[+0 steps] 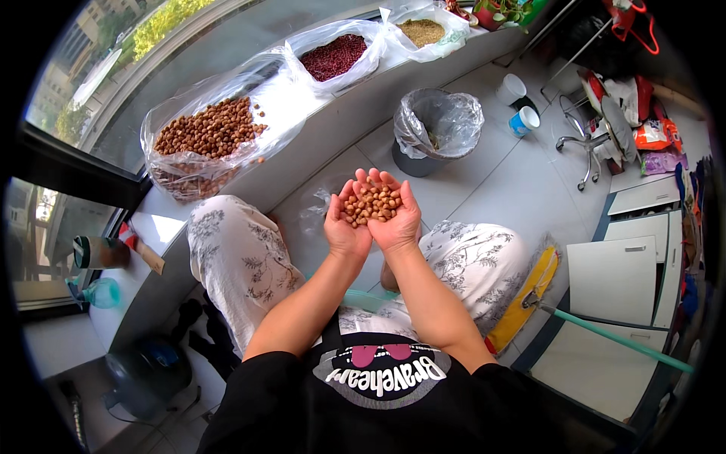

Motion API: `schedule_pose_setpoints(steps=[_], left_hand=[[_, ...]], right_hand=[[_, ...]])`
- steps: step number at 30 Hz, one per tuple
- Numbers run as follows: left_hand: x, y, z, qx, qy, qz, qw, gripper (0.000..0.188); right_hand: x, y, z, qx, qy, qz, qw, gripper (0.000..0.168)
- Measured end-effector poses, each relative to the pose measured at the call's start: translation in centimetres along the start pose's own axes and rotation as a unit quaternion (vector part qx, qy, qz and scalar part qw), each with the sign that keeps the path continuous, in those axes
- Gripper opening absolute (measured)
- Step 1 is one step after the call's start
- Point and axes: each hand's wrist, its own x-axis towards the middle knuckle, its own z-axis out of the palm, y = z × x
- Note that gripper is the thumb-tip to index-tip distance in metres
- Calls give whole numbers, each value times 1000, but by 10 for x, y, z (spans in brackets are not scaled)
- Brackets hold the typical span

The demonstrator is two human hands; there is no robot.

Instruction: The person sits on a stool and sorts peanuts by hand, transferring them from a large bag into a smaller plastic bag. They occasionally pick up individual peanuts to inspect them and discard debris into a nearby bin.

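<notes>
My left hand [347, 239] and my right hand [399, 227] are cupped side by side, palms up, above the floor between my knees. Together they hold a heap of small round brown nuts [371, 205]. Ahead and to the left, a clear plastic bag [278, 139] lies spread on the window ledge, with many similar nuts [207, 130] piled in it. A dark bin [417, 164] with a clear liner [413, 127] stands on the floor beyond my fingertips; a little matter shows inside.
Along the ledge [351, 93] sit a bag of dark red beans [334, 57], a bag of tan grains [422, 32] and a potted plant [490, 14]. Two cups [523, 122] and a wheeled chair base [587, 144] are on the right. A yellow mop head [524, 298] lies beside white drawers [612, 278].
</notes>
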Motion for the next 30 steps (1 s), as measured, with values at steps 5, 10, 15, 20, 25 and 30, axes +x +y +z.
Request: schedule_pose_setpoints(steps=[5,10,15,20,25,30], left_hand=[[-32,-1,12,-38,-63,-43,996,43],[-60,-1,24,-58,-87,-50,993,42],[-80,0,31,-68,-105,-52,991,41],[-94,-1,35,-82,-103,-62,989,41],[-109,6,43,-82,-105,-69,989,40],[-108,6,37,-108,-119,-78,984,38]], right_hand=[[-29,-13,15,-16,-40,-56,998,39],[-54,-18,35,-34,-59,-90,994,41],[-74,-16,55,-99,-89,-117,984,44],[-90,-14,68,-179,-113,-131,968,45],[-100,-10,79,-207,-111,-146,961,45],[-105,-7,81,-252,-124,-159,947,44]])
